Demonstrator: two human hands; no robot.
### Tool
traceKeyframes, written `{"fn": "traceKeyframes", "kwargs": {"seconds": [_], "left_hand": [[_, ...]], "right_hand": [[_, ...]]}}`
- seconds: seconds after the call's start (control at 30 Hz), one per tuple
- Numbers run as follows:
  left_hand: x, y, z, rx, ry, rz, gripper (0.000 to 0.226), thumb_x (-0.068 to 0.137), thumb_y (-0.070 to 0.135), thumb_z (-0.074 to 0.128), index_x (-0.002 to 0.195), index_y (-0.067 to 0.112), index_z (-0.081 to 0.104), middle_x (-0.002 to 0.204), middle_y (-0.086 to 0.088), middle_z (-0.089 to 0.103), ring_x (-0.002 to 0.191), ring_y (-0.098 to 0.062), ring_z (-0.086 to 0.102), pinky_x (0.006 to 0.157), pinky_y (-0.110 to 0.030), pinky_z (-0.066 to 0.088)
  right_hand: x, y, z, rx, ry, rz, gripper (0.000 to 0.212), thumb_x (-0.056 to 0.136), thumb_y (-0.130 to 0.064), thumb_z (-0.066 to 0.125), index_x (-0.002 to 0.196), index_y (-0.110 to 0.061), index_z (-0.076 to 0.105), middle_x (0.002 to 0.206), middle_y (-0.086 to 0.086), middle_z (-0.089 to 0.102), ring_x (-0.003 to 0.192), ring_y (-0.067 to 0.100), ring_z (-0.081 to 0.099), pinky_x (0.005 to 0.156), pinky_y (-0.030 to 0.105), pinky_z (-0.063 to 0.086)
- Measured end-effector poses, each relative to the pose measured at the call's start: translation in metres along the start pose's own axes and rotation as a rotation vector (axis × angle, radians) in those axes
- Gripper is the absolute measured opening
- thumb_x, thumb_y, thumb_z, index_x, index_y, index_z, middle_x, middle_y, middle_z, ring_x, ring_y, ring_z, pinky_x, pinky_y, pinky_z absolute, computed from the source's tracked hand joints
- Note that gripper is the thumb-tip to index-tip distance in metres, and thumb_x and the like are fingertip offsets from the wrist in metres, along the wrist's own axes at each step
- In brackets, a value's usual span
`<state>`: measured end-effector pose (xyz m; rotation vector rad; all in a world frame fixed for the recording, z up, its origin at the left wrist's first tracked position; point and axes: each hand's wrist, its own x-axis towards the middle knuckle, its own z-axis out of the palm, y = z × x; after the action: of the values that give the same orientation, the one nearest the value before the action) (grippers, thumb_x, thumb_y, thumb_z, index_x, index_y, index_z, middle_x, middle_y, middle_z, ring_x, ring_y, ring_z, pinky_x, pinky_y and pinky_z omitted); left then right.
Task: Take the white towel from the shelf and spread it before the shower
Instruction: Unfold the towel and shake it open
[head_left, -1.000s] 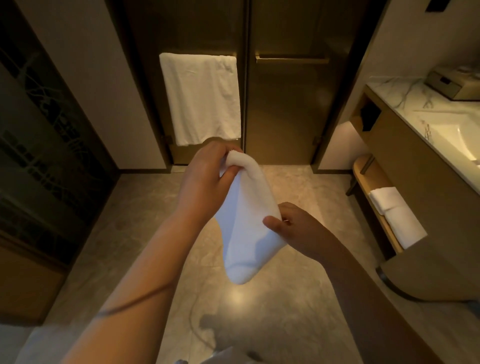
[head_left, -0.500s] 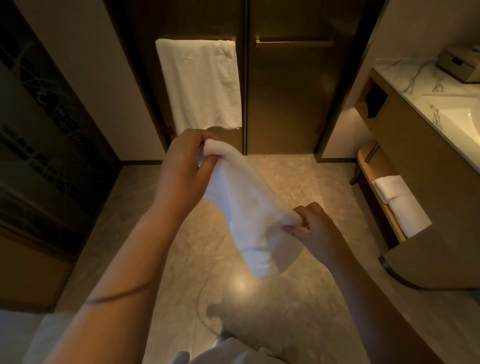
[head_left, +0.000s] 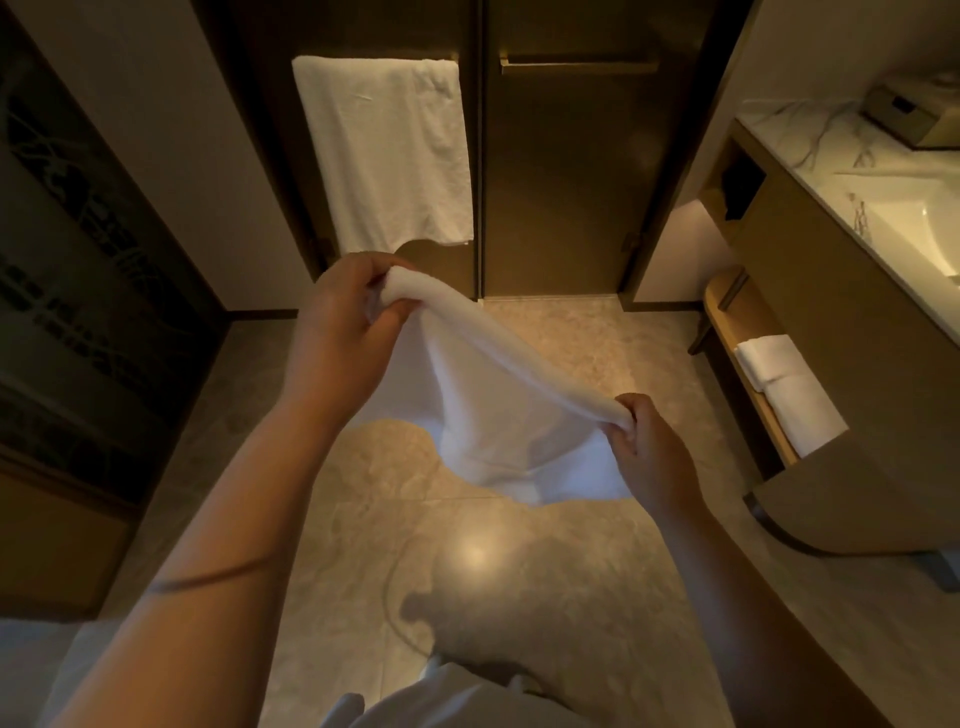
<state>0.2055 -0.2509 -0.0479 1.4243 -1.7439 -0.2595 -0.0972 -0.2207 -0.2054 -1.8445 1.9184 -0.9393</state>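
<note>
I hold a white towel (head_left: 498, 415) in the air above the tiled floor, stretched between both hands. My left hand (head_left: 343, 332) pinches its upper left corner and my right hand (head_left: 647, 457) grips its lower right corner. The cloth sags between them, partly unfolded. The dark shower doors (head_left: 561, 171) stand straight ahead, shut, at the far edge of the floor. The low wooden shelf (head_left: 727, 312) under the vanity is at the right.
A larger white towel (head_left: 384, 150) hangs on the left door's bar. Folded white towels (head_left: 784, 384) lie on the shelf. The vanity with marble top (head_left: 852, 171) and sink fills the right side. A dark patterned panel (head_left: 78, 291) lines the left wall.
My hands have drawn apart, the right one moving right and down, and the bunched towel has opened out between them. The view has come a little closer to the doors.
</note>
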Motion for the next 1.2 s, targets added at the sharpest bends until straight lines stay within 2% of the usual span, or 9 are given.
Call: {"fn": "traceKeyframes", "kwargs": {"seconds": [0.13,0.3,0.43,0.5,0.6,0.7,0.97,1.1,1.2], "left_hand": [[-0.001,-0.011,-0.007,-0.052,0.02,-0.062,0.025,0.089,0.031,0.058,0.114,0.031,0.055,0.104,0.018,0.055,0.089,0.011,0.05,0.073,-0.016,0.04],[-0.006,-0.022,-0.016,-0.077,-0.058,-0.142,0.024,0.088,0.03,0.062,0.11,0.036,0.052,0.095,0.027,0.052,0.088,0.008,0.052,0.07,-0.015,0.04],[-0.013,-0.016,-0.016,-0.114,-0.117,-0.141,0.026,0.087,0.028,0.063,0.111,0.031,0.054,0.095,0.025,0.052,0.087,0.015,0.051,0.064,-0.002,0.04],[-0.017,-0.007,-0.009,-0.132,-0.165,-0.111,0.026,0.086,0.028,0.063,0.111,0.031,0.055,0.094,0.025,0.053,0.087,0.018,0.05,0.064,0.002,0.037],[-0.022,0.007,0.001,-0.173,-0.258,-0.055,0.024,0.084,0.028,0.064,0.107,0.033,0.056,0.093,0.028,0.053,0.089,0.009,0.053,0.071,-0.007,0.042],[-0.024,0.009,0.004,-0.185,-0.292,-0.013,0.023,0.084,0.026,0.065,0.104,0.032,0.057,0.093,0.025,0.054,0.091,0.003,0.054,0.08,-0.022,0.049],[-0.033,-0.015,-0.014,-0.289,-0.206,-0.071,0.03,0.077,0.025,0.073,0.098,0.035,0.055,0.09,0.023,0.058,0.089,0.01,0.053,0.072,-0.016,0.048],[-0.039,-0.034,-0.025,-0.26,-0.199,-0.055,0.038,0.075,0.042,0.069,0.108,0.036,0.053,0.098,0.022,0.058,0.092,0.007,0.055,0.073,-0.014,0.047],[-0.045,-0.058,-0.034,-0.123,-0.305,-0.061,0.049,0.072,0.051,0.068,0.115,0.041,0.048,0.1,0.028,0.053,0.093,0.008,0.052,0.073,-0.015,0.043]], "right_hand": [[0.0,0.011,0.003,-0.087,0.036,-0.012,0.023,0.09,-0.042,0.059,0.093,-0.019,0.058,0.072,-0.016,0.049,0.06,-0.001,0.049,0.05,0.018,0.03],[0.007,0.019,0.002,-0.223,0.012,-0.009,0.039,0.087,-0.057,0.051,0.082,-0.019,0.057,0.067,-0.009,0.052,0.055,0.004,0.047,0.047,0.022,0.034],[0.018,0.0,-0.006,-0.253,-0.113,0.01,0.035,0.085,-0.052,0.059,0.083,-0.017,0.06,0.074,-0.007,0.054,0.069,0.016,0.056,0.051,0.024,0.032],[0.018,-0.025,-0.006,-0.134,-0.184,-0.038,0.036,0.08,-0.045,0.07,0.106,-0.022,0.062,0.095,-0.01,0.057,0.085,0.01,0.056,0.061,0.016,0.034],[0.013,-0.086,-0.002,0.141,-0.236,-0.187,0.052,0.08,-0.056,0.064,0.127,-0.036,0.05,0.115,-0.021,0.054,0.1,-0.004,0.053,0.079,0.011,0.039],[0.01,-0.134,0.005,0.325,-0.201,-0.286,0.035,0.089,-0.052,0.057,0.121,-0.04,0.05,0.114,-0.027,0.056,0.103,-0.003,0.056,0.084,0.019,0.049],[0.004,-0.18,0.036,0.483,-0.164,-0.225,0.013,0.095,-0.03,0.053,0.107,-0.029,0.059,0.095,-0.017,0.063,0.087,0.002,0.06,0.07,0.022,0.05],[0.004,-0.194,0.042,0.451,-0.122,-0.242,0.014,0.095,-0.026,0.053,0.107,-0.029,0.059,0.096,-0.018,0.062,0.088,0.001,0.059,0.073,0.021,0.049],[0.004,-0.199,0.039,0.462,-0.085,-0.25,0.015,0.094,-0.024,0.053,0.107,-0.029,0.059,0.096,-0.02,0.062,0.088,0.0,0.059,0.074,0.018,0.048]]}}
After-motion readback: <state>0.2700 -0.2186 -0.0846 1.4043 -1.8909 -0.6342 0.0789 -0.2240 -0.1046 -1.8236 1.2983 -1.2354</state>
